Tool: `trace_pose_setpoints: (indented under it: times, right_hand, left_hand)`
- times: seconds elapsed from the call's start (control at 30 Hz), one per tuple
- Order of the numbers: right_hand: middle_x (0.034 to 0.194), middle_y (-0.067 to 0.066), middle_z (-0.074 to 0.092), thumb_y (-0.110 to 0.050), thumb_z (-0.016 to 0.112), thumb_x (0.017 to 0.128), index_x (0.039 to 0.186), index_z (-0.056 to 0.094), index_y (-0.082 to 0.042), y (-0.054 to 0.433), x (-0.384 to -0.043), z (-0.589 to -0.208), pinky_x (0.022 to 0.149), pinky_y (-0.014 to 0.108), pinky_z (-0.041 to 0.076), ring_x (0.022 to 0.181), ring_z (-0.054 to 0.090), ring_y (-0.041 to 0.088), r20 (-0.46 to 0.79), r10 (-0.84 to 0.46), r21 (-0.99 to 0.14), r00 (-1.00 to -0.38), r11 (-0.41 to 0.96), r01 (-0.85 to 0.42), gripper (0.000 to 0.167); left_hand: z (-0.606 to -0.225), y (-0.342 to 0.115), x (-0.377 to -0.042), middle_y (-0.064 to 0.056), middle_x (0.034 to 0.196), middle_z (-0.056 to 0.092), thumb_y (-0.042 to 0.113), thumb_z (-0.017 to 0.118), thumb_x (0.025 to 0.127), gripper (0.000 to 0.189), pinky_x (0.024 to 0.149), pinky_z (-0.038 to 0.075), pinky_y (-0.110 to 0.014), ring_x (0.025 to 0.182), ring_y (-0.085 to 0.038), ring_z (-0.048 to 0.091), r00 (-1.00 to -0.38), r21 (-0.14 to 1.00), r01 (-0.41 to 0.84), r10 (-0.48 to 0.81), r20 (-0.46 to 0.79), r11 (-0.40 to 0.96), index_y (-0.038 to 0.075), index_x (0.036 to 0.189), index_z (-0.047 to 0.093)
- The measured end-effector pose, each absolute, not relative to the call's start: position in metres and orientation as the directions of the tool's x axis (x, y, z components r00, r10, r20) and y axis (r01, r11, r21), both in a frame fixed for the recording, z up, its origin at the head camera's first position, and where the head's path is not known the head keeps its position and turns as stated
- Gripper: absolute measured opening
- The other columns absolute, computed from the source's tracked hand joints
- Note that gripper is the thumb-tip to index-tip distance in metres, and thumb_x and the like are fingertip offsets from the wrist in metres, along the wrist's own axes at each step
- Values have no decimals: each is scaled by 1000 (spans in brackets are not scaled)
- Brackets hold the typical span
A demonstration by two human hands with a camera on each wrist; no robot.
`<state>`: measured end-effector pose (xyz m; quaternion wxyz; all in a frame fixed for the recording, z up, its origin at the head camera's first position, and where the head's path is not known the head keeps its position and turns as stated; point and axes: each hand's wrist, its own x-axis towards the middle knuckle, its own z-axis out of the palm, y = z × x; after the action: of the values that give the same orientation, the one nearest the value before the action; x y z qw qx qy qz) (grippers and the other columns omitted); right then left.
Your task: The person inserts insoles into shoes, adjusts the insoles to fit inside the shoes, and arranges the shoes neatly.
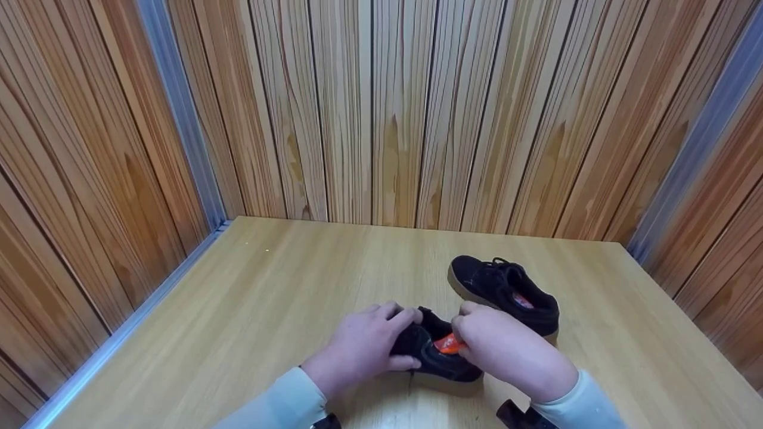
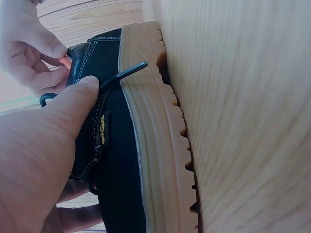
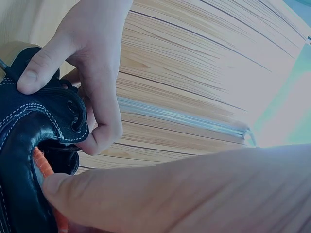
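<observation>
A black lace-up shoe [image 1: 444, 368] with a tan ridged sole [image 2: 155, 141] stands on the table near its front edge. My left hand [image 1: 366, 341] grips the shoe over its laced front, thumb [image 2: 80, 99] on the near side and fingers across the far side. At the shoe's opening, my right hand [image 1: 492, 339] pinches the edge of an orange insole [image 1: 448, 344]. Part of that insole [image 3: 43, 162] shows along the padded collar in the right wrist view; the rest is hidden inside the shoe and behind my hand. A loose lace end [image 2: 131, 71] sticks out over the sole.
Behind my right hand, a matching black shoe [image 1: 492, 283] stands on the wooden table [image 1: 286, 286], toe toward the back left, with a red printed insole [image 1: 523, 300] inside. Wood-plank walls [image 1: 399, 119] enclose the table at the back and sides.
</observation>
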<state>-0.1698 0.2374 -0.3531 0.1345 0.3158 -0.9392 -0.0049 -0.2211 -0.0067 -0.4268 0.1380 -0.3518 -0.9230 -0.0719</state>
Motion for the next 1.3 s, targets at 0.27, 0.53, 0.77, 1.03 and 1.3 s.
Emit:
trace_pose_setpoints:
  times: [0.27,0.53,0.77,1.03,1.3]
  right_hand:
    - [77,-3,53,-7,89,82,76,68,-12,235,-170,-356,56,26,42,63,45,9,265,-615,109,-743,785,-610,23]
    - [78,-4,55,-5,89,82,74,67,-14,233,-170,-360,56,23,43,62,47,7,324,-621,115,-713,774,-622,25]
    - [77,-4,55,-6,86,83,73,67,-16,229,-171,-367,53,23,42,61,45,5,341,-610,101,-715,780,-617,24]
    - [71,-7,54,-7,85,83,68,62,-18,228,-169,-366,51,23,38,58,42,4,316,-583,82,-749,803,-591,30]
    - [62,-8,54,-3,82,83,63,61,-17,227,-170,-367,52,24,35,58,39,6,302,-581,60,-755,803,-593,32]
  left_hand:
    - [-428,-6,-221,2,126,69,75,73,92,68,78,64,-41,104,-20,72,-714,28,666,626,313,745,38,146,56]
    - [-427,-6,-221,2,126,70,75,72,92,69,78,64,-41,105,-20,73,-710,19,666,627,321,745,37,147,56]
    - [-427,-6,-220,2,125,69,75,73,91,68,78,64,-41,104,-20,72,-715,14,661,623,318,751,37,146,56]
    - [-427,-6,-221,2,127,70,75,73,91,68,78,64,-41,106,-20,72,-715,25,662,622,320,749,38,146,56]
    - [-429,-7,-221,3,127,70,73,74,92,66,79,64,-41,105,-19,71,-713,56,670,621,326,740,39,146,56]
